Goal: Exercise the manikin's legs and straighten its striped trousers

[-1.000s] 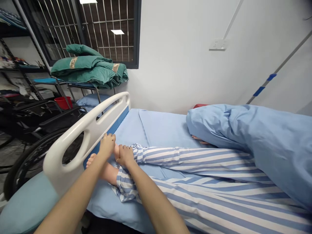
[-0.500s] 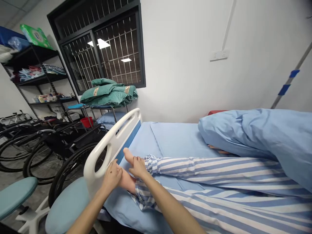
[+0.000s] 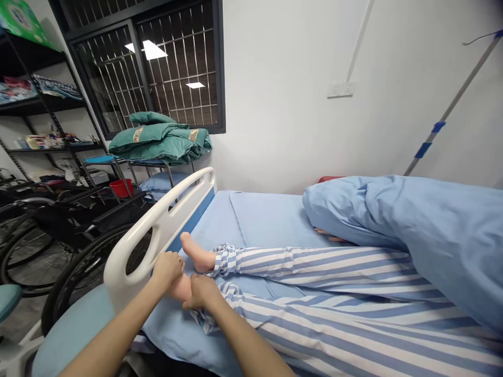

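Observation:
A figure in blue-and-white striped trousers (image 3: pixel 314 272) lies on a bed with a light blue sheet (image 3: pixel 259 220). Its two bare feet point at the white footboard (image 3: pixel 157 225). My left hand (image 3: pixel 167 267) is closed around the near foot (image 3: pixel 181 287) from the toe side. My right hand (image 3: pixel 202 292) grips the same foot at the ankle, by the trouser cuff. The far foot (image 3: pixel 195 254) lies free just above my hands. A blue duvet (image 3: pixel 408 230) covers the upper body.
Wheelchairs (image 3: pixel 58 230) stand left of the bed beside a metal shelf rack (image 3: pixel 35 104). Folded green blankets (image 3: pixel 161 139) sit on a cart under a barred window (image 3: pixel 157 63). A pale blue seat pad (image 3: pixel 66 335) is at the lower left. A pole (image 3: pixel 444 120) leans at the right wall.
Both hands have left the far foot and come down to the near foot, which they now hold. The camera view has swung a little.

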Demonstrator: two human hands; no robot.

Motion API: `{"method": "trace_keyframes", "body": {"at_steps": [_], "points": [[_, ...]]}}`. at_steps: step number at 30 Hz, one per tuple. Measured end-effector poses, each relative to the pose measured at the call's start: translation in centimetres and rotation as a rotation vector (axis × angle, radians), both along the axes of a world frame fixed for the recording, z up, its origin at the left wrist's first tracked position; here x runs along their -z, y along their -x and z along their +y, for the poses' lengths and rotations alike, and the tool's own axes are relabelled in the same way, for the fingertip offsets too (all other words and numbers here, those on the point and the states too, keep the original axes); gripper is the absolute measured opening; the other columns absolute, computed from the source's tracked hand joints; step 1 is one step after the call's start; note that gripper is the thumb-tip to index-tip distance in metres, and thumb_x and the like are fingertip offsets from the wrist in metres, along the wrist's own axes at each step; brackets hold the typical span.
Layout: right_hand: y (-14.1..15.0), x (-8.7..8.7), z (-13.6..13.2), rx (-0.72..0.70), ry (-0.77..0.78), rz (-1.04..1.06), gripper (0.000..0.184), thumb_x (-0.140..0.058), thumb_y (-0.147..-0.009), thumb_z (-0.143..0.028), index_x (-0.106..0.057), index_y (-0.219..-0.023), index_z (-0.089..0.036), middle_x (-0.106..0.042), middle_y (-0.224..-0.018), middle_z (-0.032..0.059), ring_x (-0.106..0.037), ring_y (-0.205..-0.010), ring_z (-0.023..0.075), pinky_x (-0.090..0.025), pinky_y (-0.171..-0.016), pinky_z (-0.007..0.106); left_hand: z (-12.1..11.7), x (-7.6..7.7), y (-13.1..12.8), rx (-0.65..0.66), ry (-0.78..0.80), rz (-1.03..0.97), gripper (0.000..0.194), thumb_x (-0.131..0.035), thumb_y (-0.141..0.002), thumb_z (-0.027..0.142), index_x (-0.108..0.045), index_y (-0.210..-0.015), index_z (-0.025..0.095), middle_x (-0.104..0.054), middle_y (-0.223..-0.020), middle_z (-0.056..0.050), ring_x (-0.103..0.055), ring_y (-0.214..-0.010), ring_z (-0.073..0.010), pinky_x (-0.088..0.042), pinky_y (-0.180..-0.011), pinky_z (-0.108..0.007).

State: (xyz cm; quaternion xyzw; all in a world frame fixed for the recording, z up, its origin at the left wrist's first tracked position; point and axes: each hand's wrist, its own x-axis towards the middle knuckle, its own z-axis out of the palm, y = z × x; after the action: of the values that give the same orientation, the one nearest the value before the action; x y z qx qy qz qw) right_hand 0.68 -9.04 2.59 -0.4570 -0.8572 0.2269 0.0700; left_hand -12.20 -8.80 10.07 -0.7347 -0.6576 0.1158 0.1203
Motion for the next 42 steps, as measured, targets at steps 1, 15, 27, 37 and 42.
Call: {"method": "trace_keyframes", "body": {"at_steps": [1, 15, 27, 37, 42], "points": [[0.0, 0.0, 0.0, -0.007, -0.010, -0.006, 0.063, -0.071, -0.050, -0.046, -0.056, -0.103, -0.016, -0.065, -0.099, 0.0132, -0.063, -0.087, 0.0320, -0.051, -0.071, 0.040, 0.4, 0.1, -0.1, 0.017, 0.013, 0.001, 0.041, -0.032, -0.084, 0.023, -0.071, -0.083, 0.009, -0.069, -0.086, -0.019, -0.064, -0.082, -0.0298, -0.046, -0.072, -0.040], [0.3, 0.3, 0.2, 0.052, 0.002, -0.047, 0.070, -0.068, -0.050, -0.058, -0.055, -0.104, -0.015, -0.065, -0.099, 0.0144, -0.063, -0.088, 0.0333, -0.052, -0.071, 0.043, 0.3, 0.9, -0.2, -0.326, -0.287, -0.198, 0.046, -0.026, -0.086, 0.032, -0.068, -0.086, 0.013, -0.068, -0.084, -0.016, -0.064, -0.080, -0.0306, -0.045, -0.065, -0.037], [0.5, 0.1, -0.6, 0.091, -0.028, -0.054, 0.066, -0.071, -0.047, -0.053, -0.056, -0.100, -0.016, -0.066, -0.099, 0.0137, -0.063, -0.089, 0.0325, -0.051, -0.072, 0.041, -4.0, 2.4, 1.2, -0.418, -0.457, -0.413, 0.048, -0.015, -0.092, 0.040, -0.055, -0.098, 0.015, -0.067, -0.091, -0.014, -0.065, -0.078, -0.0230, -0.044, -0.062, -0.030], [0.6, 0.3, -0.5, 0.059, -0.033, -0.057, 0.072, -0.069, -0.050, -0.057, -0.055, -0.105, -0.015, -0.065, -0.101, 0.0157, -0.063, -0.089, 0.0339, -0.052, -0.072, 0.044, -1.9, -2.4, 1.3, -0.138, -0.026, 0.018, 0.040, -0.030, -0.085, 0.015, -0.068, -0.095, 0.011, -0.068, -0.090, -0.021, -0.065, -0.085, -0.0277, -0.046, -0.071, -0.039], [0.5, 0.2, -0.3, 0.041, -0.023, -0.067, 0.072, -0.069, -0.049, -0.056, -0.055, -0.105, -0.014, -0.066, -0.099, 0.0156, -0.063, -0.087, 0.0348, -0.052, -0.071, 0.045, -0.1, -1.9, -0.2, -0.079, 0.044, 0.032, 0.039, -0.033, -0.083, 0.011, -0.071, -0.086, 0.008, -0.069, -0.084, -0.022, -0.064, -0.084, -0.0284, -0.045, -0.074, -0.039]]}}
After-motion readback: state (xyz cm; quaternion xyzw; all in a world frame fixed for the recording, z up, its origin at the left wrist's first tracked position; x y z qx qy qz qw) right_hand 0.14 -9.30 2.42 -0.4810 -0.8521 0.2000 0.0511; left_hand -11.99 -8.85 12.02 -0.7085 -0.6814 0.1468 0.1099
